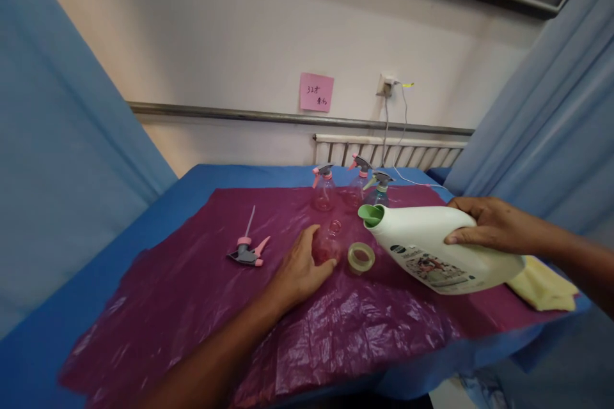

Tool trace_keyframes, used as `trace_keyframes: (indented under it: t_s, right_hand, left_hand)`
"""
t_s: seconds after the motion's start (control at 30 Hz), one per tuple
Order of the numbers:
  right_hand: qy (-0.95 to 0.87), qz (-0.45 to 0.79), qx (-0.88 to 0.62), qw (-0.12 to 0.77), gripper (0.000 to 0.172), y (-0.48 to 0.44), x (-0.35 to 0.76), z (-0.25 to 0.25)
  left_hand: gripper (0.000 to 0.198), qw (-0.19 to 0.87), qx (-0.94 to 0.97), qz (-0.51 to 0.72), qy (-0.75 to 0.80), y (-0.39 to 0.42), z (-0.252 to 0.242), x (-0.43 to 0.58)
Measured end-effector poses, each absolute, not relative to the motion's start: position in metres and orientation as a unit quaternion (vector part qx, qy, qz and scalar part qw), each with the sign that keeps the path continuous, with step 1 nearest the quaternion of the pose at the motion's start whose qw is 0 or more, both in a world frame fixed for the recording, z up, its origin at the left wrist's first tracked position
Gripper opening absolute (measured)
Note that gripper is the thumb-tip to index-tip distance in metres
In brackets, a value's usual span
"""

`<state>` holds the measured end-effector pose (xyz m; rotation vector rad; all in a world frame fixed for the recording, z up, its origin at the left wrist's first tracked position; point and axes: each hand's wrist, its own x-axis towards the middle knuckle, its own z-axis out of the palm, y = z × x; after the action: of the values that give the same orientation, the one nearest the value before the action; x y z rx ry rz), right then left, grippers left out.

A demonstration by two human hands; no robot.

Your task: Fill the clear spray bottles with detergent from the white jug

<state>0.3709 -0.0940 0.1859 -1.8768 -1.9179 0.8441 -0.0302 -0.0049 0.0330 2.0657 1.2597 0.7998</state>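
With fingers and thumb curled round its side, my left hand [302, 270] holds a clear spray bottle [330, 245] that stands without its top. My right hand [489, 225] grips a large white jug [436, 246], tipped to the left. The jug's green spout [371, 214] is above and to the right of the bottle's open neck, apart from it. No liquid stream is visible. A clear ring-shaped cap [361, 258] lies just right of the bottle. Left of my left hand, a grey and pink trigger sprayer [246, 252] lies with its tube pointing up and away.
Three topped spray bottles, one pink-necked [325, 188], one behind [358, 184], one green-necked [380, 190], stand at the back. A yellow cloth [544, 284] lies right. Purple plastic sheeting [192, 307] covers the blue table [192, 182]. Blue curtains [62, 108] hang on both sides.
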Motion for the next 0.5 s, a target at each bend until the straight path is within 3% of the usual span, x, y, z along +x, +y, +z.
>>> trace_keyframes:
  t_s: [0.27,0.5]
  right_hand:
    - [-0.653,0.306,-0.662,0.206,0.049,-0.096,0.379,0.178]
    - [-0.62,0.309,-0.678,0.247,0.053,-0.101,0.395,0.163]
  left_hand:
    - [0.073,0.321,0.757,0.26,0.506,-0.008,0.055,-0.031]
    - [0.07,0.407,0.729,0.278,0.476,-0.006,0.055,-0.035]
